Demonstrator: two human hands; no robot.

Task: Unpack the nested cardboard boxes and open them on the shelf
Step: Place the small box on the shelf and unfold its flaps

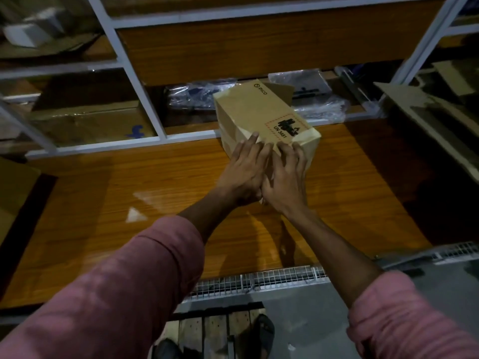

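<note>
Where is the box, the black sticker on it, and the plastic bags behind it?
cardboard box (248, 110), head view, on its top face.
black sticker (288, 127), head view, on the black print.
plastic bags (199, 93), head view, on the crinkled wrap left of the box.

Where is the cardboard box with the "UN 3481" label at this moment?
In the head view, the cardboard box stands on the wooden shelf, centre-right toward its back edge, in front of plastic-wrapped items. Both hands press its near end.

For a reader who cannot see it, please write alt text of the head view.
Both hands, left hand and right hand, press on the near end of a brown cardboard box standing on a wooden shelf. Plastic-wrapped items lie behind it.
</note>
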